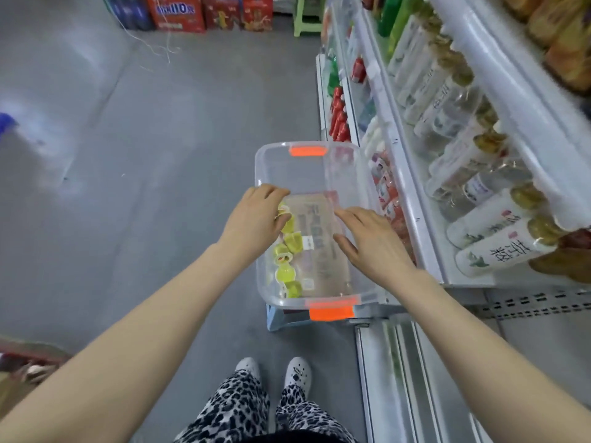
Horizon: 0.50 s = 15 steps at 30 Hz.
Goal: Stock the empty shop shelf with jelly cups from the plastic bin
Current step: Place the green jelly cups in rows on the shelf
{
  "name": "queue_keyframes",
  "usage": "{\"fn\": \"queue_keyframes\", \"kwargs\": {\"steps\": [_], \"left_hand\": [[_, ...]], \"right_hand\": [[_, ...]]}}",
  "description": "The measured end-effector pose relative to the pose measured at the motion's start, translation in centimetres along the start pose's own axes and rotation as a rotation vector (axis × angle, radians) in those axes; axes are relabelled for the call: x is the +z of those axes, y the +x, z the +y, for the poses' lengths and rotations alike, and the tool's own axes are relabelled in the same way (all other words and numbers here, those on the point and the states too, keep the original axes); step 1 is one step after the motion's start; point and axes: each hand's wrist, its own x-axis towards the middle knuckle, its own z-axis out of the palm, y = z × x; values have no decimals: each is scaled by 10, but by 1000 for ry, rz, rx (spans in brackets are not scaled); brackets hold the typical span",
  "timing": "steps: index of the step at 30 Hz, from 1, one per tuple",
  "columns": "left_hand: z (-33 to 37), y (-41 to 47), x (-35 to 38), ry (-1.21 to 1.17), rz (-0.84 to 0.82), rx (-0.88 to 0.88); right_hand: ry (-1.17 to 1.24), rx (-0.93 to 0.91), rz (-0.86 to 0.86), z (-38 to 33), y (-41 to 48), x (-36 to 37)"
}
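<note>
A clear plastic bin [275,161] with orange handle clips stands on a light blue stool beside the shelving. Several yellow-green jelly cups [289,265] lie along its left side. My left hand [256,219] reaches into the bin, its fingers curled round a jelly cup [284,212]. Over the bin's right part hovers my right hand [371,241], fingers straight and spread, holding nothing. An empty white shelf [406,362] lies low at the right, just in front of the bin.
White shop shelves [473,219] on the right carry bottles lying on their sides and small packets. Red cartons [179,11] and a green stool [307,17] stand at the far end of the grey floor. My feet [271,372] are right behind the bin.
</note>
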Motion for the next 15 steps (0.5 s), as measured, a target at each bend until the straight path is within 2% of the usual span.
{"fn": "queue_keyframes", "kwargs": {"steps": [8,12,15], "left_hand": [[-21,50,37,-76,-93,4],[-16,56,56,-91,-121,-94],[-5,58,80,-86,-170,-241]], "right_hand": [[9,75,-115,34,52,28],[14,69,-188,56,89,40],[38,8,-229,75,120,58]]}}
